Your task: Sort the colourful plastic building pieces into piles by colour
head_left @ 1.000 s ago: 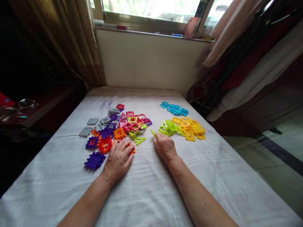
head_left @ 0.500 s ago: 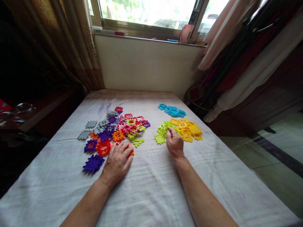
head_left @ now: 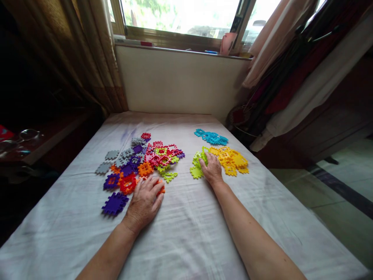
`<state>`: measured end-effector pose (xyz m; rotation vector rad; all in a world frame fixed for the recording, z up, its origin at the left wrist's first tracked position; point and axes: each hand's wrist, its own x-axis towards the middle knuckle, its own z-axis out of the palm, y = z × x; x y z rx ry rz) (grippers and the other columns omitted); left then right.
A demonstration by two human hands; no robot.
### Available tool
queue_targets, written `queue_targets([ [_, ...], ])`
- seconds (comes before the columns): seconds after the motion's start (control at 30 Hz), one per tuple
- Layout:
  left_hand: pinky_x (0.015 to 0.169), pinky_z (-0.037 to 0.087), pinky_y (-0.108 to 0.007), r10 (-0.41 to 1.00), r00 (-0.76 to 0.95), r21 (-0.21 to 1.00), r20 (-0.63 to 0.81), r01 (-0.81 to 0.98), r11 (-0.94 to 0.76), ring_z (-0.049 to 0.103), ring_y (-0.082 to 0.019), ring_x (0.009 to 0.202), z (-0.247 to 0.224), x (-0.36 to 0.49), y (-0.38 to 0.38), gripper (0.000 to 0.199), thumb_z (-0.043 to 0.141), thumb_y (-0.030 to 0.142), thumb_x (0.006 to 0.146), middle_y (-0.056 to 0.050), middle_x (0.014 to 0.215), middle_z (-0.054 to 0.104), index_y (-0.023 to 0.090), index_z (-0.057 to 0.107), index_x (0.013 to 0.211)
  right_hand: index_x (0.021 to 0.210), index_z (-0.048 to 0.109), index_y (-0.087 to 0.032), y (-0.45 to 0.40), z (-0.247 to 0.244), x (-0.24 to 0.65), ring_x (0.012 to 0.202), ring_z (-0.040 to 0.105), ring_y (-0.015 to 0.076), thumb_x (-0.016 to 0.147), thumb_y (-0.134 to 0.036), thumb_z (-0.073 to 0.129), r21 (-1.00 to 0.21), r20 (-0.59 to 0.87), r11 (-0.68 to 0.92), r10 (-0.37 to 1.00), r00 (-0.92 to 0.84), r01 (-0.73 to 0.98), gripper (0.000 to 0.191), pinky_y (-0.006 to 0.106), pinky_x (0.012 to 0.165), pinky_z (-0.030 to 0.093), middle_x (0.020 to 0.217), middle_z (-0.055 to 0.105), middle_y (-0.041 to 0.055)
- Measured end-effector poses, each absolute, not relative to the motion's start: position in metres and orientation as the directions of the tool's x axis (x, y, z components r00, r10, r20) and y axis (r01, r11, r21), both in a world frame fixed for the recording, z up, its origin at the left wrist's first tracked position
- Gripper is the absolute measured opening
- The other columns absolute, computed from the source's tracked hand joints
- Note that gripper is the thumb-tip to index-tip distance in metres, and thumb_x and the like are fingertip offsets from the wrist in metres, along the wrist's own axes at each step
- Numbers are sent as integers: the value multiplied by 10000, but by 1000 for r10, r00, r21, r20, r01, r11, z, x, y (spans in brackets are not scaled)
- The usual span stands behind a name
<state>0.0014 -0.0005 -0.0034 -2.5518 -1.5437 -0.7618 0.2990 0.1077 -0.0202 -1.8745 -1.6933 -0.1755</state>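
Flat notched plastic pieces lie on a white cloth. My left hand (head_left: 145, 200) rests with fingers spread over orange pieces (head_left: 161, 187), beside a red piece (head_left: 128, 183) and a purple square (head_left: 115, 203). My right hand (head_left: 211, 168) lies on the lime green pile (head_left: 196, 172), its fingers apart and touching the pieces. Right of that hand is a yellow pile (head_left: 239, 160); a blue pile (head_left: 215, 138) sits farther back. Pink pieces (head_left: 157, 157) mix with lime and purple ones at the middle left, and grey pieces (head_left: 112, 154) lie at their left.
The white cloth (head_left: 186, 241) covers a bed or table up to a pale wall panel (head_left: 180, 81) under a window. A brown curtain (head_left: 96, 58) hangs at the left, clothes (head_left: 291, 116) at the right. Glasses (head_left: 29, 134) lie on a dark surface at the far left.
My right hand has opened from a pinch and settled flatter on the lime green pile, slightly farther forward. My left hand has stayed in place.
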Motion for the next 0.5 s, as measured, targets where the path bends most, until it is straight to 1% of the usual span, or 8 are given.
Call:
queue_targets([
  [0.1,1192,272,-547,819,371,201,438,847,-491,497,-271,1346,-3,1,-1,354,464,311,945,-74,1340,640,271,632,1254,1327,601,-129,109,-17,288,1257,513,278,952,-396,475,-322,464,-5,871,162,947,478,425,1062,387,1342,603,182],
  [0.17,1192,272,-544,822,368,206,435,848,-489,492,-268,1352,-3,1,-2,350,467,306,945,-75,1349,634,270,632,1252,1333,596,-136,107,-11,280,1269,502,287,949,-401,492,-301,470,-23,866,169,953,477,449,1084,354,1360,593,180],
  [0.23,1190,273,-541,823,368,208,433,848,-488,486,-268,1356,-3,2,-2,347,471,303,944,-75,1357,629,268,631,1249,1322,606,-165,103,-3,269,1294,480,298,950,-401,502,-282,502,-7,851,154,959,453,489,1114,302,1392,574,169],
  [0.33,1189,272,-533,832,356,220,426,851,-477,509,-265,1327,2,4,-4,334,485,299,936,-73,1335,640,266,631,1235,1315,617,-207,99,12,243,1352,425,289,957,-384,506,-257,509,123,861,26,959,414,496,1140,250,1447,541,138],
  [0.4,1194,254,-538,844,333,230,420,861,-454,557,-260,1258,7,6,-4,305,504,310,930,-71,1287,660,262,638,1200,1321,618,-240,98,21,220,1381,397,282,959,-394,519,-255,449,224,889,-90,941,406,496,1148,236,1453,547,112],
  [0.5,1207,193,-569,853,251,228,458,894,-385,588,-269,1182,14,5,-5,268,519,309,919,-84,1226,675,248,643,1148,1270,652,-291,95,31,184,1392,390,283,960,-417,535,-284,335,357,907,-256,890,355,530,1156,202,1387,618,60],
])
